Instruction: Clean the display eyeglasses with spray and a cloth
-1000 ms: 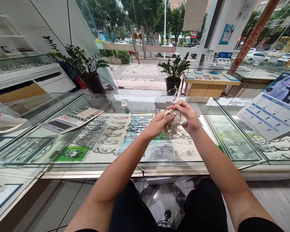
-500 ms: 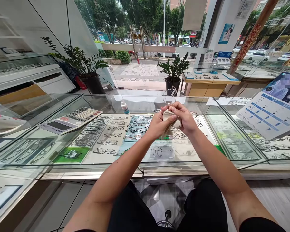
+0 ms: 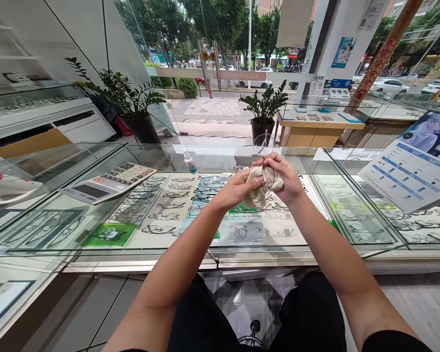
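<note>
Head: two hands (image 3: pixel 236 188) (image 3: pixel 289 182), one cloth (image 3: pixel 255 196)

A single head-worn camera is doing all the looking here, peering forward and down over the wearer's own arms! The forearms are rising from the bottom of the picture, with the left hand (image 3: pixel 238 188) and right hand (image 3: pixel 288 178) sitting near the lens, around mid-frame. Below, the view is catching the wearer's legs (image 3: pixel 201 318) and the floor (image 3: pixel 418 298); across the middle, the glass worktop (image 3: pixel 139 264) is spanning the whole width. Up top, it's gazing through glass to the street (image 3: pixel 212 105), well beyond, and taking in plenty sideways.
</note>
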`<action>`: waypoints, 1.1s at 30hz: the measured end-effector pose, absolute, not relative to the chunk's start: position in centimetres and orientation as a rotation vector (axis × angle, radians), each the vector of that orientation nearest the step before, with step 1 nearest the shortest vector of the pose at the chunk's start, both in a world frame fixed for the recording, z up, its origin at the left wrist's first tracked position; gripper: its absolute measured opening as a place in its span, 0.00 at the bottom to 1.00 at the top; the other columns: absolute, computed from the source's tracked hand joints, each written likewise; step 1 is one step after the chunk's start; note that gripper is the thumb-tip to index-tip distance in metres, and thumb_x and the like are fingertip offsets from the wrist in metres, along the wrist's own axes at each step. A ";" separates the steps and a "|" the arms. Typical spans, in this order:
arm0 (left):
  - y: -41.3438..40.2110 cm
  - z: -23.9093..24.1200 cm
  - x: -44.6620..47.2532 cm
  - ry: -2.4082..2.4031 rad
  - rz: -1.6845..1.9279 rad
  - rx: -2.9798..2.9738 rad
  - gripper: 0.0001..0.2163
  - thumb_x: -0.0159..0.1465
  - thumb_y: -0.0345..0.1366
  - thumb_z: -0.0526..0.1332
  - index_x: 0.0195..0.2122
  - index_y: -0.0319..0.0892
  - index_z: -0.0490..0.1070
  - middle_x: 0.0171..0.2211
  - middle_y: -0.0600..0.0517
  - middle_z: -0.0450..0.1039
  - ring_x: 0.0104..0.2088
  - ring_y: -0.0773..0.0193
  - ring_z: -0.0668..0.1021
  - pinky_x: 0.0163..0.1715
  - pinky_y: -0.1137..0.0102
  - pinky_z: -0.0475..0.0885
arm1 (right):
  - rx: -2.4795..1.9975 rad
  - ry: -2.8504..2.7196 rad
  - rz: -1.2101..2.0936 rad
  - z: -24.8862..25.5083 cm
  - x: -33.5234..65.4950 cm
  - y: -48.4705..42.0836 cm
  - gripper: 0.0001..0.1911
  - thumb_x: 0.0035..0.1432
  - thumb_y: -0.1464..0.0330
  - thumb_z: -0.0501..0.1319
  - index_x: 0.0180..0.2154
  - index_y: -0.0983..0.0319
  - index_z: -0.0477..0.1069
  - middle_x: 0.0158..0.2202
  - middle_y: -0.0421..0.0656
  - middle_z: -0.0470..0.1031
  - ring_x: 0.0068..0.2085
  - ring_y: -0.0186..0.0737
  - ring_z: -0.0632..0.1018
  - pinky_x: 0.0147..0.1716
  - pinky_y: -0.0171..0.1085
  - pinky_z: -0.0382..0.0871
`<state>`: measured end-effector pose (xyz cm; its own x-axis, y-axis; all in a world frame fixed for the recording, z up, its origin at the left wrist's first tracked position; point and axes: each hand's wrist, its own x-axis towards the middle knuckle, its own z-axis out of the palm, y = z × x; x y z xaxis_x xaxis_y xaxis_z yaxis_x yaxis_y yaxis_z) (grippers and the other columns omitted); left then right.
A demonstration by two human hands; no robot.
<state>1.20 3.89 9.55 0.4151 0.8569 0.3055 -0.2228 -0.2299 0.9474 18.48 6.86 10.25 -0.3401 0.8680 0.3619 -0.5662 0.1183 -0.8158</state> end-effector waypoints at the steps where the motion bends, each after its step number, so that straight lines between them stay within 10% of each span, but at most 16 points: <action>1: 3.8 9.6 1.2 0.603 1.127 1.485 0.25 0.60 0.57 0.80 0.38 0.39 0.80 0.33 0.52 0.73 0.34 0.65 0.72 0.36 0.70 0.68 | -0.360 -1.188 1.521 10.3 18.4 6.9 0.19 0.52 0.54 0.82 0.32 0.55 0.76 0.39 0.41 0.84 0.49 0.48 0.85 0.54 0.46 0.82; 19: 4.2 8.7 2.6 0.714 1.392 1.511 0.32 0.62 0.70 0.71 0.29 0.41 0.75 0.28 0.54 0.69 0.32 0.65 0.68 0.35 0.69 0.68 | -0.360 -1.224 1.555 10.3 18.1 6.3 0.19 0.53 0.53 0.82 0.33 0.55 0.77 0.42 0.41 0.81 0.51 0.47 0.84 0.57 0.45 0.81; 29: 5.8 8.9 0.9 0.779 1.489 1.191 0.33 0.59 0.71 0.74 0.38 0.41 0.80 0.29 0.50 0.80 0.31 0.60 0.81 0.31 0.68 0.76 | -0.448 -1.323 1.352 10.9 19.5 7.0 0.18 0.54 0.52 0.81 0.32 0.56 0.79 0.56 0.45 0.80 0.64 0.50 0.77 0.65 0.46 0.74; 33: 5.9 9.5 0.5 0.752 1.545 1.176 0.34 0.59 0.73 0.72 0.38 0.41 0.80 0.31 0.48 0.83 0.39 0.54 0.86 0.37 0.65 0.81 | -0.522 -1.511 1.254 10.4 18.9 6.9 0.15 0.58 0.53 0.78 0.30 0.55 0.82 0.47 0.45 0.78 0.64 0.52 0.74 0.71 0.49 0.65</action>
